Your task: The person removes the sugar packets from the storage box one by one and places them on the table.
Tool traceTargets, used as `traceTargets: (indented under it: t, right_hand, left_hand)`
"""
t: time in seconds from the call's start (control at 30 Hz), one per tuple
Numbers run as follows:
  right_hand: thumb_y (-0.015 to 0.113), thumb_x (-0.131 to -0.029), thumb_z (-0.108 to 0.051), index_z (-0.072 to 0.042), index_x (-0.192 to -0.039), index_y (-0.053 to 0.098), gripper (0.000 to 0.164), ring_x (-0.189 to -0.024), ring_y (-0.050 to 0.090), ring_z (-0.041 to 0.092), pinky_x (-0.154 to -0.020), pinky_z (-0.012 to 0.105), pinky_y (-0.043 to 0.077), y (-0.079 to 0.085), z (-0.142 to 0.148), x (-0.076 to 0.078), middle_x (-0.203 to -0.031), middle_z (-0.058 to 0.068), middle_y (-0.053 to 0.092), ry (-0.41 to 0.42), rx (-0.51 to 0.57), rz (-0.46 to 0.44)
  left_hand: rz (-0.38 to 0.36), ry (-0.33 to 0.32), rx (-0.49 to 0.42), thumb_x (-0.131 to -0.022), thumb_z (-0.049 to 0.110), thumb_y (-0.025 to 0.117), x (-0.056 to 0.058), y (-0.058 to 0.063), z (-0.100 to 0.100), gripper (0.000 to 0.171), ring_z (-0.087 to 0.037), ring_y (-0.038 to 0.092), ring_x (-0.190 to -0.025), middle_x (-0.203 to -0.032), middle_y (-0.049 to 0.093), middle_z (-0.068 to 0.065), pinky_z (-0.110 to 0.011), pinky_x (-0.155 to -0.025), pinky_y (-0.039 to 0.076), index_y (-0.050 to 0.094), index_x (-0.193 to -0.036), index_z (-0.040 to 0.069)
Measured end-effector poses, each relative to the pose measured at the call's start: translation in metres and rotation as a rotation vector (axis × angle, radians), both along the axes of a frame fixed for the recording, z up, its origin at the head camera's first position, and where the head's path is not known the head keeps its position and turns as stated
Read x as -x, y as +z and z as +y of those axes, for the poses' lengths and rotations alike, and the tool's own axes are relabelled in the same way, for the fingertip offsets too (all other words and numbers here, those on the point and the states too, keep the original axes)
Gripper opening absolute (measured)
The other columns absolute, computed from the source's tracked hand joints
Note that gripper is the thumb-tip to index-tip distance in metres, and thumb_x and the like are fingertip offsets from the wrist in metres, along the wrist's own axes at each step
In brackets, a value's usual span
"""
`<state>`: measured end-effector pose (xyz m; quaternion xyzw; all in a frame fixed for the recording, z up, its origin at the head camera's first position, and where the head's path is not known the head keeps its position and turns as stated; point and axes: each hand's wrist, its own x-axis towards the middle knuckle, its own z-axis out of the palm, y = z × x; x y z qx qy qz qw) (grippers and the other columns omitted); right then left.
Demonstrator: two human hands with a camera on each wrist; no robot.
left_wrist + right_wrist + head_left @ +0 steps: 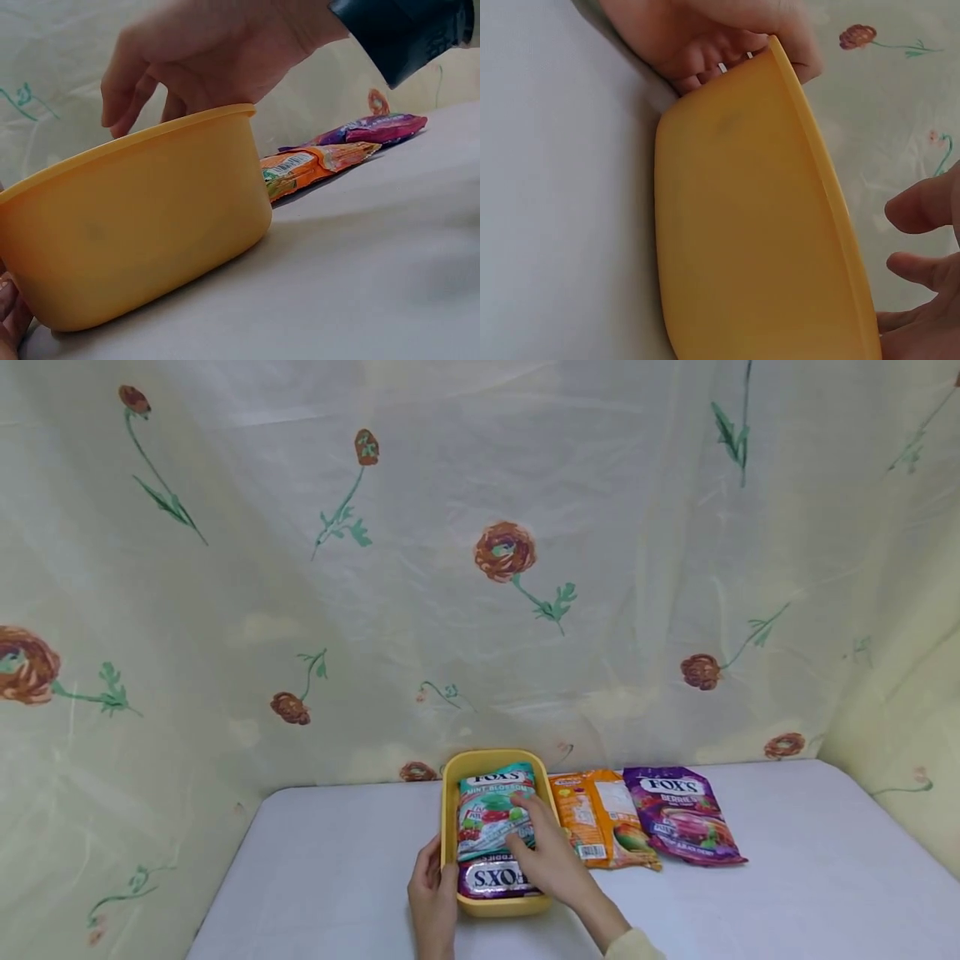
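Note:
A yellow plastic tub [504,906] stands on the table with candy bags inside. On top lies a green Fox's Mint Blossom bag [491,818], over a purple Fox's bag [497,878] whose lettering is upside down. My left hand [435,893] grips the tub's left side; in the right wrist view its thumb hooks over the rim and its fingers lie against the outer wall. My right hand [553,858] rests on the green bag with thumb and forefinger spread. In the left wrist view, the tub's wall [150,217] hides that hand's fingertips.
Right of the tub lies an orange candy bag [600,818] with a mango picture, back side up. Beside it is a purple Fox's Berries bag [682,814]. A flowered curtain [420,610] hangs behind the white table [322,877].

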<state>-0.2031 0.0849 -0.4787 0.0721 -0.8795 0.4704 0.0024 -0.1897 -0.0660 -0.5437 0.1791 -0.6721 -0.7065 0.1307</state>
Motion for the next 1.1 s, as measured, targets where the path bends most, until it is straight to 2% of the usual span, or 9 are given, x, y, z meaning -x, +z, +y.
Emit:
traceTargets:
  t: [0.27, 0.47, 0.63, 0.83, 0.9, 1.0, 1.1]
  right_hand:
    - [0.053, -0.093, -0.018, -0.005, -0.143, 0.032, 0.056, -0.137, 0.034, 0.039, -0.112, 0.062, 0.029, 0.001, 0.000, 0.006, -0.150, 0.020, 0.031, 0.014, -0.028, -0.009]
    - [0.053, -0.093, -0.017, -0.002, -0.143, 0.032, 0.056, -0.135, 0.036, 0.042, -0.110, 0.062, 0.031, 0.002, -0.002, 0.008, -0.148, 0.024, 0.032, 0.014, -0.023, -0.043]
    - [0.054, -0.092, -0.016, 0.000, -0.141, 0.033, 0.056, -0.132, 0.040, 0.041, -0.110, 0.060, 0.033, 0.003, -0.004, 0.011, -0.144, 0.026, 0.037, 0.013, -0.045, -0.089]
    - [0.055, -0.090, -0.018, -0.004, -0.138, 0.040, 0.052, -0.116, 0.051, 0.034, -0.103, 0.061, 0.041, 0.005, -0.005, 0.015, -0.139, 0.025, 0.044, 0.015, -0.092, -0.141]
    - [0.056, -0.090, -0.018, -0.007, -0.135, 0.043, 0.048, -0.118, 0.050, 0.036, -0.102, 0.063, 0.039, 0.006, -0.006, 0.016, -0.141, 0.027, 0.041, 0.019, -0.100, -0.154]
    - [0.057, -0.089, -0.018, -0.010, -0.132, 0.046, 0.045, -0.126, 0.042, 0.042, -0.106, 0.067, 0.032, 0.006, -0.006, 0.018, -0.147, 0.030, 0.032, 0.022, -0.074, -0.191]
    - [0.055, -0.090, -0.020, -0.012, -0.133, 0.046, 0.044, -0.127, 0.040, 0.042, -0.107, 0.067, 0.029, 0.005, -0.002, 0.020, -0.147, 0.028, 0.032, 0.009, 0.022, -0.265]
  left_hand:
    - [0.004, -0.007, -0.004, -0.082, 0.001, 0.050, 0.000, 0.002, 0.001, 0.046, -0.031, 0.051, -0.126, -0.133, 0.055, -0.018, -0.046, -0.109, 0.041, 0.055, -0.128, 0.006]
    - [0.021, -0.006, -0.003, -0.082, 0.001, 0.050, -0.001, 0.003, 0.001, 0.045, -0.030, 0.052, -0.125, -0.132, 0.057, -0.017, -0.046, -0.109, 0.040, 0.056, -0.127, 0.006]
    - [0.000, -0.010, 0.004, -0.084, 0.002, 0.050, -0.001, 0.003, 0.001, 0.045, -0.031, 0.051, -0.125, -0.133, 0.055, -0.017, -0.048, -0.109, 0.041, 0.054, -0.128, 0.006]
    - [-0.008, -0.016, 0.003, -0.084, 0.002, 0.051, 0.000, 0.003, 0.001, 0.045, -0.031, 0.051, -0.126, -0.134, 0.055, -0.017, -0.048, -0.109, 0.041, 0.054, -0.129, 0.007]
    - [-0.004, -0.015, 0.000, -0.084, 0.002, 0.050, 0.000, 0.002, 0.001, 0.045, -0.031, 0.051, -0.125, -0.133, 0.055, -0.017, -0.048, -0.109, 0.041, 0.054, -0.129, 0.006]
    - [-0.011, -0.010, -0.003, -0.083, 0.002, 0.050, 0.000, 0.003, 0.002, 0.046, -0.030, 0.052, -0.124, -0.133, 0.056, -0.016, -0.047, -0.108, 0.042, 0.054, -0.128, 0.007]
    - [0.003, -0.008, -0.002, -0.083, 0.000, 0.050, 0.000, 0.001, 0.003, 0.046, -0.030, 0.052, -0.124, -0.132, 0.056, -0.017, -0.047, -0.108, 0.042, 0.055, -0.128, 0.007]
